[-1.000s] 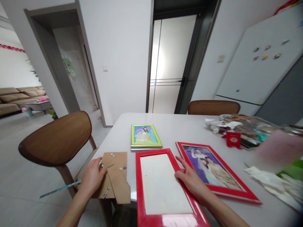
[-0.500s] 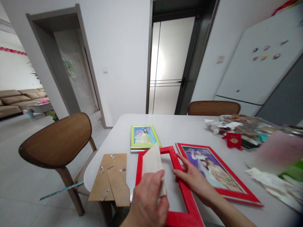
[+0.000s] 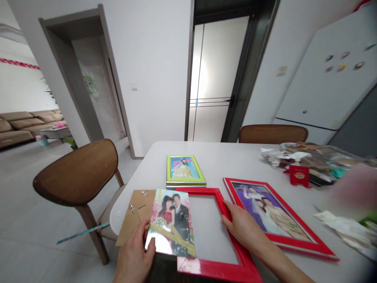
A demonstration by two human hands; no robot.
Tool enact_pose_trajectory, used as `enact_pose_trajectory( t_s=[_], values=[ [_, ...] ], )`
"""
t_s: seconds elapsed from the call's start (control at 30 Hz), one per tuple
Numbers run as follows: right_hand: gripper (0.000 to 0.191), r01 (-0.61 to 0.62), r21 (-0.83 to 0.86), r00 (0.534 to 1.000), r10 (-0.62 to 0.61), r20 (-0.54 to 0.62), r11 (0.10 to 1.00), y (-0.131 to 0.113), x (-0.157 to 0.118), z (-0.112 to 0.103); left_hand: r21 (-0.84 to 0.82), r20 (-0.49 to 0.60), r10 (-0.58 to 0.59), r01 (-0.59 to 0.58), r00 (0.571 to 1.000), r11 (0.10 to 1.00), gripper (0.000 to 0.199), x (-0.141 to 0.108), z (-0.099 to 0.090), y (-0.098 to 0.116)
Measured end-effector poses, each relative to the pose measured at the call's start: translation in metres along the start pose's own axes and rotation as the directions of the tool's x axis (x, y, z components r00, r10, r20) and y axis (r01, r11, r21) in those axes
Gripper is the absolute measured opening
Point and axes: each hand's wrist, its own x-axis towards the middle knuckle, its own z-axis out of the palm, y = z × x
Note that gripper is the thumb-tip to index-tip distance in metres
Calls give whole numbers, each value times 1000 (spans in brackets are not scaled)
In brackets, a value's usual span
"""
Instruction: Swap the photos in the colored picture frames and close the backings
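My left hand [image 3: 134, 249] pinches the lower left edge of a glossy couple photo [image 3: 173, 224], thumb on its face. The picture faces up and covers the left side of a red picture frame [image 3: 216, 198] and part of a brown backing board [image 3: 138, 204] with metal clips. My right hand [image 3: 240, 224] is closed around the right bar of this frame, whose opening shows the white tabletop. To the right lies a second red picture frame [image 3: 316, 243] with a wedding photo in it. Beyond the empty frame is a small yellow-green picture frame [image 3: 185, 181] with a photo.
A white table [image 3: 220, 157] carries everything. At its right are plastic-wrapped items [image 3: 318, 153], a small red box [image 3: 299, 175], crumpled tissue [image 3: 338, 224] and a blurred pink object [image 3: 350, 188]. Wooden chairs stand at the left [image 3: 79, 173] and far side [image 3: 272, 134].
The photo has turned from its pale back to its picture side and moved left, now lying lower across the frame's left bar and backing board. My right hand stays on the frame.
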Motion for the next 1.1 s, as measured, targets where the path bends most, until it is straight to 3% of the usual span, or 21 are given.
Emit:
enact_pose_trajectory(
  t_s=[0.17, 0.33, 0.4, 0.47, 0.57, 0.63, 0.77, 0.97, 1.03, 1.1],
  values=[
    [40, 18, -110, 1000, -16, 19, 994, 0, -1, 3, 47, 42, 31, -33, 999, 998, 36, 0, 3, -1],
    [36, 59, -66, 997, -62, -45, 996, -2, -3, 1, 59, 30, 74, -75, 997, 995, 33, -1, 5, -2],
    [36, 114, 9, 988, -112, -106, 993, -10, -5, 1, 48, 27, 170, -172, 985, 984, 35, -1, 6, 2],
    [39, 152, 154, 985, -137, -100, 976, -23, -9, 3, 29, 40, 319, -320, 947, 947, 42, -1, 10, 8],
    [42, 97, 415, 992, -121, 32, 905, -43, -14, 12, 3, 90, 483, -485, 871, 874, 58, -2, 17, 16],
    [44, 29, 527, 992, -89, 89, 849, -51, -14, 19, -4, 118, 515, -518, 849, 855, 64, -3, 21, 17],
    [45, -81, 646, 989, -21, 149, 759, -50, -10, 29, 9, 126, 485, -490, 865, 872, 70, -5, 23, 11],
    [47, -151, 726, 976, -14, 215, 671, -47, -10, 29, 77, 103, 457, -466, 883, 882, 73, -3, 27, 13],
    [48, -189, 783, 969, -18, 248, 593, -54, -12, 28, 105, 127, 474, -487, 871, 867, 69, -1, 34, 17],
    [47, -230, 867, 953, -76, 292, 443, -65, -14, 25, 119, 150, 504, -522, 850, 845, 61, 2, 40, 19]
  ],
)
